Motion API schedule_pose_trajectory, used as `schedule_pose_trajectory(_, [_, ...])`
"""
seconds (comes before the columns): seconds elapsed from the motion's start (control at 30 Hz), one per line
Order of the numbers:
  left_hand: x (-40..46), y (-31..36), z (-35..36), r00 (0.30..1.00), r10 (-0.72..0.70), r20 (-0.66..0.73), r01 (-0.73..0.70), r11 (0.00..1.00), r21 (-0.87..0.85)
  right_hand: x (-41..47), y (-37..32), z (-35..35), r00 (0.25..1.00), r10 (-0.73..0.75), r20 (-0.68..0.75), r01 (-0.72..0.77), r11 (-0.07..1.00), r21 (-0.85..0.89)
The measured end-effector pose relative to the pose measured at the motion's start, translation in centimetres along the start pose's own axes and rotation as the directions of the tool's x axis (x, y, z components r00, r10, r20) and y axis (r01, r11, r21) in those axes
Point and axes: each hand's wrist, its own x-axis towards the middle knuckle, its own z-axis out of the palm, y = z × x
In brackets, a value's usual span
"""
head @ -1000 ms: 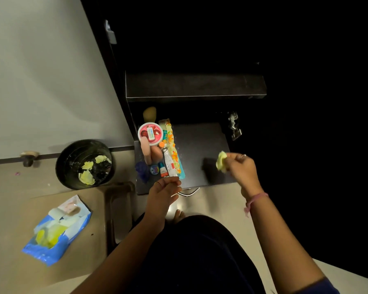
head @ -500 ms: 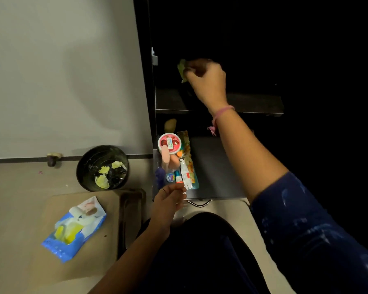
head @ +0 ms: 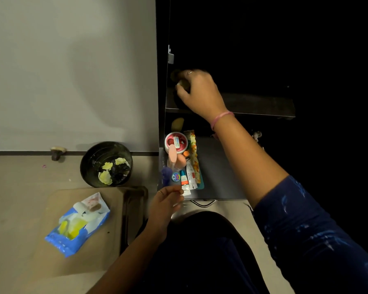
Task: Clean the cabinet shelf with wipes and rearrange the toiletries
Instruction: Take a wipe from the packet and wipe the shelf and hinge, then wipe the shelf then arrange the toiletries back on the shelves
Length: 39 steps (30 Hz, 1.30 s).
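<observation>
A second ago my right hand point(head: 200, 92) was down over the drawer with the wipe; now it has gone up to the upper cabinet shelf point(head: 253, 103), at its left end, so I judge the wiping of that shelf has begun. The toiletries have not been touched since.

Going from the left: the blue wipes pack point(head: 78, 224) lies open on the floor, pale yellow wipes showing in its mouth. Beyond it the black bin point(head: 87, 166) holds several crumpled used wipes. My left hand point(head: 165, 205) hovers at the front left corner of the open drawer point(head: 219, 177), fingers loosely curled and holding nothing that I can see. The drawer carries the toiletries point(head: 182, 164) bunched along its left side: a round red-lidded tub point(head: 176, 142), tubes, a small round tin and a patterned packet; its right side is bare. Up on the shelf, my right fingers are curled around the wipe point(head: 182, 83), pressing it into the dark corner.
</observation>
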Motion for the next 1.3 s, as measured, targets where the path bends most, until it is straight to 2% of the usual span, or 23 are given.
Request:
schedule_pose_trajectory(0.1, [0.2,-0.2,-0.6,1.0,0.015,0.004,-0.015,1.0,-0.009,-2.3,0.6,-1.0,0.977,0.011,-0.213,0.031,0.981,0.19])
schedule_pose_trajectory(0.17, [0.5,-0.3,-0.9,0.999,0.036,0.004,-0.036,0.999,-0.007,-5.3,1.2,-0.9,0.923,0.129,-0.363,-0.001,0.943,0.334])
schedule_pose_trajectory(0.2, [0.6,-0.4,-1.1,0.999,0.045,0.001,-0.045,0.999,-0.008,-7.3,1.5,-0.5,0.895,0.227,-0.384,-0.062,0.915,0.398])
schedule_pose_trajectory(0.3, [1.0,-0.5,-1.7,0.998,0.051,-0.024,-0.051,0.999,-0.007,-13.3,2.4,2.0,0.832,0.5,-0.24,-0.321,0.786,0.528])
schedule_pose_trajectory(0.4, [1.3,-0.6,-2.2,0.99,0.089,-0.108,-0.088,0.996,0.02,-16.9,2.8,5.0,0.796,0.605,0.024,-0.53,0.676,0.512])
schedule_pose_trajectory(0.5, [1.6,-0.4,-2.4,0.947,0.228,-0.227,-0.183,0.961,0.206,-17.2,1.8,7.2,0.789,0.56,0.251,-0.611,0.675,0.414])
schedule_pose_trajectory(0.57, [2.1,-0.2,-2.1,0.923,0.325,-0.205,-0.237,0.902,0.361,-16.0,0.8,8.2,0.794,0.519,0.317,-0.607,0.712,0.353])
schedule_pose_trajectory(0.63, [2.8,0.1,-1.6,0.914,0.382,-0.136,-0.276,0.832,0.481,-14.6,-0.2,9.1,0.819,0.481,0.314,-0.564,0.778,0.278])
schedule_pose_trajectory(0.73, [3.9,0.7,-0.5,0.908,0.417,-0.041,-0.319,0.753,0.575,-13.3,-1.0,10.1,0.84,0.44,0.316,-0.506,0.846,0.167])
schedule_pose_trajectory(0.87, [5.1,1.5,-0.1,0.906,0.422,-0.034,-0.308,0.714,0.628,-12.7,-1.3,10.8,0.816,0.483,0.318,-0.533,0.842,0.088])
schedule_pose_trajectory(1.13, [5.8,1.6,-1.6,0.901,0.43,-0.058,-0.29,0.696,0.657,-13.0,-1.8,10.2,0.816,0.501,0.288,-0.553,0.822,0.136])
schedule_pose_trajectory(1.3, [3.7,3.6,-1.6,0.903,0.416,0.103,-0.363,0.615,0.7,-13.9,-2.0,7.4,0.83,0.511,0.225,-0.557,0.788,0.263])
